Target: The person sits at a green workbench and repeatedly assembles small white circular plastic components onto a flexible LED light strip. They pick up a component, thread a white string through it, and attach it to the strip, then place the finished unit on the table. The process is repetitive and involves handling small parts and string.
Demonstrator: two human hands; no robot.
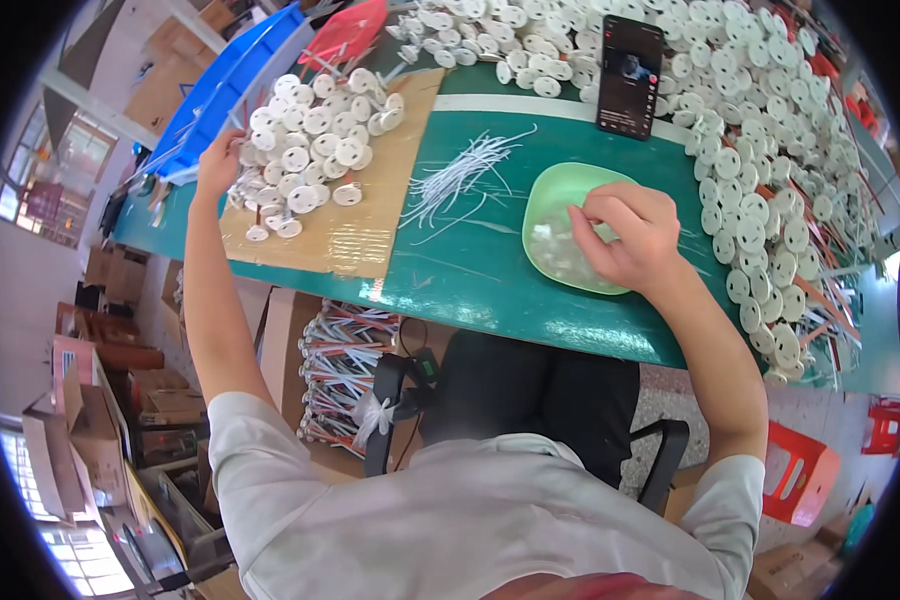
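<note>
My left hand (pixel 220 162) reaches to the left edge of a pile of white round discs on stems (pixel 315 135), its fingers curled in. What they grip there is too small to make out. The pile lies on a brown cardboard sheet (pixel 360 245). Over a light green bowl (pixel 542 190) my right hand (pixel 635 232) is pinched, thumb against fingers. Small clear pieces (pixel 560 248) lie in the bowl; anything between those fingertips is hidden. Left of the bowl, a loose bundle of thin white strips (pixel 465 178) rests on the green table (pixel 470 290).
A large heap of similar discs (pixel 750 190) covers the table's right and far sides. A phone (pixel 630 78) with a lit screen leans on it. A blue tray (pixel 210 100) and a red tray (pixel 342 35) stand at the far left. Bundled stemmed pieces (pixel 345 370) fill a box below.
</note>
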